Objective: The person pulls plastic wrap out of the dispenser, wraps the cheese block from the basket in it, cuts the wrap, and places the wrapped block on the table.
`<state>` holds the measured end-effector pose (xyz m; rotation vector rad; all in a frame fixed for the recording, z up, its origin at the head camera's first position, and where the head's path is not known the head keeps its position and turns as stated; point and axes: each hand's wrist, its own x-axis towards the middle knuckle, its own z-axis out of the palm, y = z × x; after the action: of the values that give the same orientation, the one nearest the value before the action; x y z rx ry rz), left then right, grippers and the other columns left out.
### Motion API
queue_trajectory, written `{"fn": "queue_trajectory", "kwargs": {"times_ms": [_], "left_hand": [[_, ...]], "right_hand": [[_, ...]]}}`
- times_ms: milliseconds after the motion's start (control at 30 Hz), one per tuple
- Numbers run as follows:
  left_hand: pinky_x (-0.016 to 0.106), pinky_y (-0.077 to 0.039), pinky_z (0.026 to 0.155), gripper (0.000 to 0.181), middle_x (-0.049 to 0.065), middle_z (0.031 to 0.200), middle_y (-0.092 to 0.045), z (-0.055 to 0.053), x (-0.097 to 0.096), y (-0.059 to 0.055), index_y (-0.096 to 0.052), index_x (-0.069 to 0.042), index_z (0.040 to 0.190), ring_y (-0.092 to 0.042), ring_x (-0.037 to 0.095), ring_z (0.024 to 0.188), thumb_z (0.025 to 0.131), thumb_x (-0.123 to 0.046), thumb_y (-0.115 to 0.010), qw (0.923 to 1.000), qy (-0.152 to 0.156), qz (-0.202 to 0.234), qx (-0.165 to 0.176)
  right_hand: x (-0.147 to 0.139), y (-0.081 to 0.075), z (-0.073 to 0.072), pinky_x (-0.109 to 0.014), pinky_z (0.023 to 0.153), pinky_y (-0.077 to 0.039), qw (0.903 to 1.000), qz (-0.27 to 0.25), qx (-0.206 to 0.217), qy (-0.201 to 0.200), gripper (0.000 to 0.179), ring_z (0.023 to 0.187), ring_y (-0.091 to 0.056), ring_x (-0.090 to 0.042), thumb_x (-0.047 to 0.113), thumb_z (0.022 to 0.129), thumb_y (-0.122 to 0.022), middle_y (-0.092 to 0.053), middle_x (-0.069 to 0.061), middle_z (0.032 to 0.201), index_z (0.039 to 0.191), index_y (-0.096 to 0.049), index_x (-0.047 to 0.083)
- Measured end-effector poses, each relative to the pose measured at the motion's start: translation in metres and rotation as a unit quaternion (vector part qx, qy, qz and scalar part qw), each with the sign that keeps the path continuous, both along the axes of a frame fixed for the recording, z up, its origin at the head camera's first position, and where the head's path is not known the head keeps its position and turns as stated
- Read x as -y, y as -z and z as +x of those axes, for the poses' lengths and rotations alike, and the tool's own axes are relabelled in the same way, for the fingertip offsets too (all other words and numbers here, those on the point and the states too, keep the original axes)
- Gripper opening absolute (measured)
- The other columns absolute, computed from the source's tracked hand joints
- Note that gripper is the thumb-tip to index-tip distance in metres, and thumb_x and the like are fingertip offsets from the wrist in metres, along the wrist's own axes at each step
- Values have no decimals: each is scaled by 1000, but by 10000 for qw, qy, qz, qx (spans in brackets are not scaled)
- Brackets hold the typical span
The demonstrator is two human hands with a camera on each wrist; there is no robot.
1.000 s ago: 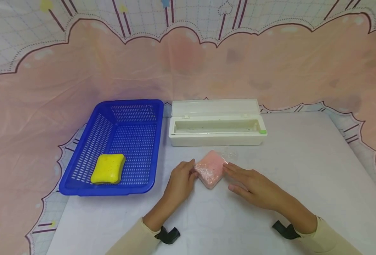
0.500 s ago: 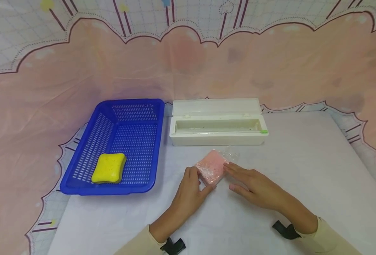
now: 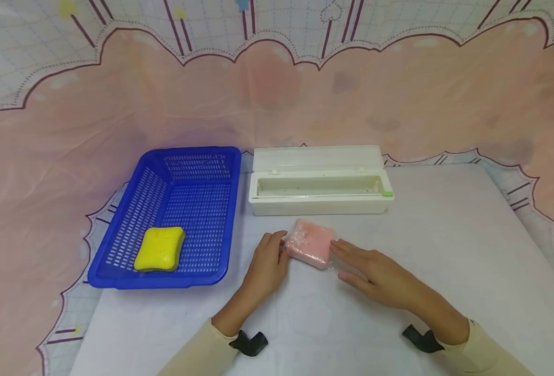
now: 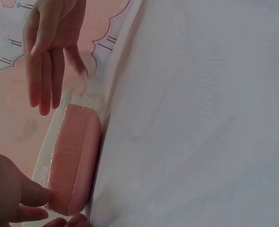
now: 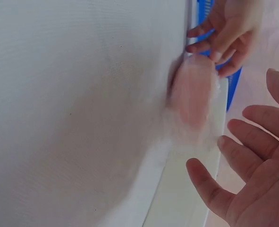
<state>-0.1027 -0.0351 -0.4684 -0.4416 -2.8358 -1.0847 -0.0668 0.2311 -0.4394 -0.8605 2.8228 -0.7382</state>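
Note:
A pink sponge (image 3: 310, 242) wrapped in clear plastic film lies turned at a slant on the white-covered table, between both hands. My left hand (image 3: 263, 265) holds its left end between thumb and fingers; the left wrist view shows those fingertips around the near end of the sponge (image 4: 74, 158). My right hand (image 3: 375, 274) is beside the opposite corner with straight fingers; in the right wrist view its spread fingers hold nothing. A loose end of film (image 5: 181, 135) sticks out from the sponge on the right hand's side.
A blue perforated basket (image 3: 232, 219) stands at the left with a yellow sponge (image 3: 160, 248) in it. Behind the hands sits a long white cling-film dispenser (image 3: 321, 206), its lid raised. A patterned peach cloth (image 3: 323, 104) hangs at the back.
The pink sponge has turned on the table, so its loose film now points toward the lower right. My left hand shifted to the near edge, then back to the left end. The right hand stayed.

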Motion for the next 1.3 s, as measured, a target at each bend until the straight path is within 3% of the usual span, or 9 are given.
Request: {"fn": "queue_trajectory", "kwargs": {"times_ms": [133,267,400,533,633,833,1167,1300], "left_hand": [[31,-53,75,44,18,112,-59,0,-1,1,-55,5,135,-60,20,87,97,-13,-67,9995,-170,210,158],[23,-47,69,48,12,106,-54,2,-6,4,-56,2,131,-55,13,82,93,-21,-73,9988,-105,323,348],[23,-49,72,44,12,105,-56,-3,-9,7,-57,1,127,-58,15,84,91,-16,-74,9991,-135,317,254],[26,-53,73,41,17,113,-58,-10,-9,8,-57,5,128,-64,20,89,92,-9,-69,9984,-424,365,61],[27,-52,70,36,18,112,-56,-9,-9,6,-56,5,125,-61,19,86,95,-12,-66,9981,-549,283,38],[22,-47,63,47,12,104,-52,-3,-13,3,-55,2,124,-53,12,80,94,-30,-73,9978,-349,183,529],[24,-50,71,52,15,118,-59,-14,-8,9,-57,0,142,-61,16,86,94,-14,-70,9992,130,313,196],[24,-52,72,50,16,117,-62,-13,-7,9,-59,3,140,-62,14,83,95,-17,-69,9981,173,475,339]], "right_hand": [[-1,1,0,-52,107,-49,10000,-8,-46,-1,60,140,-52,-29,38,103,-61,-43,-7,160,155,-45,14],[0,3,-1,-54,107,-49,10000,-15,21,34,60,142,-50,-29,39,103,-60,-43,-7,160,155,-45,14],[0,4,-2,-51,109,-47,10000,-53,44,46,60,143,-49,-28,37,102,-62,-43,-6,161,155,-45,14],[-1,6,-3,-50,109,-48,10000,-42,0,72,61,142,-51,-29,34,101,-64,-44,-6,160,155,-45,14],[-1,6,-3,-50,109,-48,10000,-22,-18,82,61,141,-52,-29,33,101,-65,-45,-6,160,155,-45,14],[-2,6,-5,-49,110,-47,10000,1,25,78,60,142,-51,-28,36,102,-63,-43,-5,160,155,-45,14],[-1,9,-6,-47,109,-48,9997,-193,-105,-79,59,141,-52,-26,32,101,-65,-46,-4,159,153,-47,11],[0,9,-5,-47,109,-48,9998,-174,-63,-56,58,141,-52,-26,33,101,-64,-46,-4,158,152,-48,11]]}}
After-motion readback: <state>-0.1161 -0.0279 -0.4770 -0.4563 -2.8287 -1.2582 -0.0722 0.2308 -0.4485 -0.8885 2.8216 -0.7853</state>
